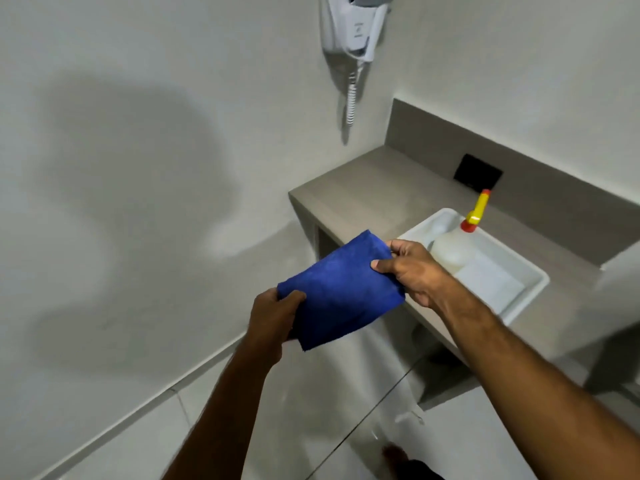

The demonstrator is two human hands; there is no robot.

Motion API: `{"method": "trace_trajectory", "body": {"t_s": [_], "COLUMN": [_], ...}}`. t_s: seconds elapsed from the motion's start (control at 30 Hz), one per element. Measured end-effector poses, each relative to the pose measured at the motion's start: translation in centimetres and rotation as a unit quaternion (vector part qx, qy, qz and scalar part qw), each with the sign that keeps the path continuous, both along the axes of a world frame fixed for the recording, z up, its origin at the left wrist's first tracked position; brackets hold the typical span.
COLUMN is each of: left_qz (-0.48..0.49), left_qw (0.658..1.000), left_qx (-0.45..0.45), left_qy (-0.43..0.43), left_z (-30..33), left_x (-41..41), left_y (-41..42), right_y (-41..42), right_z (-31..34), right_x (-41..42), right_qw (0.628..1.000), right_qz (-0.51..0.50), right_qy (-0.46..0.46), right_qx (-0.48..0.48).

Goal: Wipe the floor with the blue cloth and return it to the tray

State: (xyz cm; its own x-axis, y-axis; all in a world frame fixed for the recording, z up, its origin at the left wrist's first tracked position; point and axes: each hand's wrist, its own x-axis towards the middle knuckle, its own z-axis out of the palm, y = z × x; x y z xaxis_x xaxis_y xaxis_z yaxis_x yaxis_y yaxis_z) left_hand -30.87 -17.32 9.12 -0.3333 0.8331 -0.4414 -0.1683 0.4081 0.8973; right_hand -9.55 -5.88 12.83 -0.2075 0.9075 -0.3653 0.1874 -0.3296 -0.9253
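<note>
Head view. Blue cloth (pixel 341 289): folded, held in air between left hand (pixel 273 318) and right hand (pixel 412 268), both pinched on opposite edges, keeping fold flat; near left of tray (pixel 533 289) on counter (pixel 363 188); floor (pixel 311 410) below.

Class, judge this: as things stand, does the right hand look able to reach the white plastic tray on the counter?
Probably yes. The right hand hangs just beside the white plastic tray with nothing between them, though its fingers grip the blue cloth.
</note>
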Motion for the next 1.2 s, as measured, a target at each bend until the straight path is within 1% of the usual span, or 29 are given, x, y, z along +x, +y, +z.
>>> {"method": "trace_trajectory", "body": {"t_s": [0.13,0.23,0.33,0.43,0.5,0.57,0.63,0.7,0.8,0.87,0.93,1.0,1.07,1.13,1.2], "left_qz": [-0.02,-0.04,-0.096,-0.117,-0.129,-0.155,-0.175,-0.187,-0.203,-0.217,-0.245,-0.26,-0.258,-0.254,-0.234], "left_qw": [0.998,0.994,0.989,0.986,0.982,0.969,0.944,0.916,0.875,0.854,0.819,0.78,0.74,0.717,0.7], "left_qx": [-0.062,-0.098,-0.11,-0.107,-0.108,-0.1,-0.096,-0.106,-0.151,-0.184,-0.197,-0.17,-0.126,-0.096,-0.05], "left_qy": [-0.007,0.027,0.036,0.045,0.084,0.166,0.264,0.339,0.413,0.436,0.48,0.543,0.609,0.642,0.673], "left_z": [-1.6,-2.9,-3.6,-4.2,-4.7,-5.5,-6.2,-6.5,-6.6,-6.9,-7.2,-7.4,-7.3,-7.0,-6.7], "left_x": [4.3,8.9,14.9,21.1,24.8,27.7,30.0,31.5,32.7,33.0,33.0,32.8,32.5,31.3,29.2], "left_y": [1.8,4.0,7.0,10.3,12.7,14.5,15.9,16.9,17.9,18.5,18.8,18.8,18.7,18.6,18.5], "right_y": [0.4,2.2,5.3,8.6,10.7,12.5,14.0,15.0,15.6,15.7,15.6,15.4,15.2,15.3,15.7], "right_z": [-1.9,-3.3,-4.2,-5.6,-7.1,-8.8,-10.6,-12.0,-13.4,-14.3,-14.9,-15.1,-15.0,-14.4,-12.5], "right_x": [4.6,9.8,16.3,22.2,25.4,27.3,28.6,28.7,28.1,27.7,27.4,27.6,27.7,27.3,26.5], "right_qw": [0.997,0.99,0.977,0.967,0.957,0.944,0.94,0.939,0.932,0.929,0.911,0.885,0.865,0.843,0.806], "right_qz": [-0.069,-0.089,-0.101,-0.098,-0.084,-0.061,-0.052,-0.043,-0.022,-0.004,0.026,0.051,0.067,0.083,0.109], "right_qy": [-0.045,-0.111,-0.187,-0.234,-0.272,-0.316,-0.33,-0.334,-0.348,-0.353,-0.391,-0.441,-0.472,-0.501,-0.546], "right_qx": [-0.012,-0.006,0.007,0.02,0.052,0.075,0.071,0.067,0.096,0.114,0.127,0.14,0.159,0.179,0.201]}}
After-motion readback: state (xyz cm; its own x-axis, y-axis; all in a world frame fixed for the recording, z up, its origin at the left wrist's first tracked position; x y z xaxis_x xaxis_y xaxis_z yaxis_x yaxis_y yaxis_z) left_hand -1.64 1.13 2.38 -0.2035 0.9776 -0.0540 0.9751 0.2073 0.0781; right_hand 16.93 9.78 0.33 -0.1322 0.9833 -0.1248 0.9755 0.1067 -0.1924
